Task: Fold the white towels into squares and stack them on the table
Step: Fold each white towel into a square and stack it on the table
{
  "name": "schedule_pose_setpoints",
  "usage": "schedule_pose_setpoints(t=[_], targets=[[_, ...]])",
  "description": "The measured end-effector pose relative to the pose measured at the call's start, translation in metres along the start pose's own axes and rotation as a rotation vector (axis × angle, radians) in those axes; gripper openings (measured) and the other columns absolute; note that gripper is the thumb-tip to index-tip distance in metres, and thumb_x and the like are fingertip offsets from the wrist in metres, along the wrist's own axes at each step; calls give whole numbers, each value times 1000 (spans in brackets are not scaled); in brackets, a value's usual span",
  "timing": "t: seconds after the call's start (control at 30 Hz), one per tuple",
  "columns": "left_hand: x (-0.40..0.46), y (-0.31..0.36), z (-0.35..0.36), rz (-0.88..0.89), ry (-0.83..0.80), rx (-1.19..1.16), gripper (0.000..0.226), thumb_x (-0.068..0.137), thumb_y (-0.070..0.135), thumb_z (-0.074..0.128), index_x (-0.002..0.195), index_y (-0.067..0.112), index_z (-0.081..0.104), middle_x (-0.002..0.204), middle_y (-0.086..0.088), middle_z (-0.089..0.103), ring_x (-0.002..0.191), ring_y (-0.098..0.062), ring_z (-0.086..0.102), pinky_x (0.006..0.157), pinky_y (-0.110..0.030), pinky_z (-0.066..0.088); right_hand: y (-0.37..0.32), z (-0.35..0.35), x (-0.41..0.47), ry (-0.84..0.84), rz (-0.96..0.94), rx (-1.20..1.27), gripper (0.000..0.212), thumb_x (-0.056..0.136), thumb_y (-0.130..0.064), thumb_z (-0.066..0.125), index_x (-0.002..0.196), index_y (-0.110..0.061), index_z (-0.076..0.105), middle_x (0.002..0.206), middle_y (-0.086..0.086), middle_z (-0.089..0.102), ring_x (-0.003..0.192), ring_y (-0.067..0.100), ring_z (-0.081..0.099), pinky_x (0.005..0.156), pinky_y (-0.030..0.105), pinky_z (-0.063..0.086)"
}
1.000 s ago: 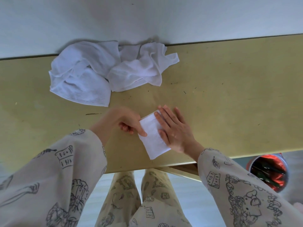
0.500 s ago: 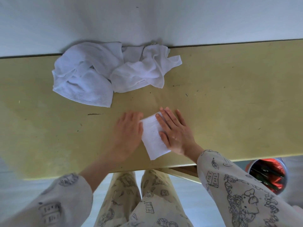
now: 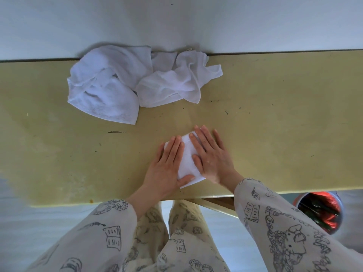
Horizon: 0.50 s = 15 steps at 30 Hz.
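The table (image 3: 275, 134) is the largest thing here, a long yellowish top with a matte, scuffed surface marked by dark specks and one short scratch, its far edge running along a pale wall (image 3: 176, 22). Against that far edge, left of the middle, lies the heap of loose towels (image 3: 121, 85): thin, soft, white cloth, crumpled into rounded folds, with one piece looking almost gauzy and showing a stitched hem. Close to the near edge, about at its middle, sits the folded towel (image 3: 187, 160), a small, flat, crisp-edged packet turned a little askew to the edge, well apart from the heap.

Both hands lie on it, palms down. The left hand (image 3: 167, 167) covers its left side, fingers straight and close together, thumb laid across the near corner. The right hand (image 3: 211, 156) covers the right side, fingers straight and slightly spread. Neither grips anything; both press flat.

The step in hand looks like smoothing and setting the last fold. To do it well, I would press evenly and sweep outward from the middle toward the edges so trapped air and wrinkles leave, keep the layers' corners lined up so the shape stays square, and hold one palm still while the other strokes, since thin cloth slides easily on a smooth top.
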<state>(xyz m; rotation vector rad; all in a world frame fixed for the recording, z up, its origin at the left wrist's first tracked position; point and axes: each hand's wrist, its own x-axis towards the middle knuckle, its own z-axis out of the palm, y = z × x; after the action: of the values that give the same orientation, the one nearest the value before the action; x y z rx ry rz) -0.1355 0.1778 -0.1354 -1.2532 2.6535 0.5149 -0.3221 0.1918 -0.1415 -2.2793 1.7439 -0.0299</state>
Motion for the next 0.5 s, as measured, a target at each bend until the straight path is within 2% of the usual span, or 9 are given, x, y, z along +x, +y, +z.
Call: schedule_pose_setpoints(t=[0.13, 0.23, 0.3, 0.33, 0.4, 0.43, 0.5], targets=[[1, 1, -10, -13, -61, -30, 90, 83, 66, 34, 136, -7, 33, 145, -25, 33, 136, -33, 29, 111, -45, 22, -3, -7, 3, -60, 18, -33, 55, 94, -34, 26, 142, -7, 24, 149, 15, 32, 140, 26, 17, 111, 49, 16], [0, 3, -20, -28, -31, -55, 73, 88, 52, 31, 134, -4, 37, 140, -22, 42, 131, -30, 41, 108, -40, 25, 1, -14, -4, -24, 26, 113, 52, 94, -27, 29, 142, -8, 26, 148, 14, 34, 140, 22, 18, 111, 46, 14], [0, 2, -26, -70, 25, -141, 56, 92, 42, 27, 133, 5, 34, 140, -15, 45, 129, -26, 45, 108, -39, 30, 2, -21, -15, 96, 171, 270, 48, 93, -21, 32, 139, -6, 36, 146, 15, 38, 137, 22, 26, 113, 40, 21], [1, 1, -28, -109, 64, -195, 51, 92, 39, 26, 132, 8, 35, 139, -12, 46, 128, -25, 45, 108, -39, 31, 1, -24, -22, 177, 286, 345, 46, 92, -18, 34, 134, -4, 45, 140, 16, 45, 132, 22, 34, 110, 41, 29], [6, 1, -36, -216, 119, -276, 51, 90, 37, 25, 128, 10, 45, 133, -10, 51, 122, -29, 49, 103, -40, 37, -7, -31, -33, 341, 511, 456, 36, 88, -15, 39, 114, -1, 60, 115, 17, 60, 106, 27, 51, 91, 45, 48], [12, 4, -42, -267, 131, -298, 51, 89, 38, 26, 125, 10, 49, 128, -9, 52, 116, -30, 51, 97, -39, 39, -11, -34, -37, 376, 590, 492, 29, 87, -13, 44, 106, -1, 62, 104, 16, 62, 93, 30, 55, 81, 43, 50], [29, 11, -51, -351, 89, -301, 45, 91, 42, 39, 126, 15, 46, 124, -4, 50, 113, -25, 47, 92, -36, 37, -15, -36, -40, 309, 701, 564, 20, 88, -10, 53, 105, -2, 62, 97, 13, 60, 85, 31, 58, 74, 33, 46]])
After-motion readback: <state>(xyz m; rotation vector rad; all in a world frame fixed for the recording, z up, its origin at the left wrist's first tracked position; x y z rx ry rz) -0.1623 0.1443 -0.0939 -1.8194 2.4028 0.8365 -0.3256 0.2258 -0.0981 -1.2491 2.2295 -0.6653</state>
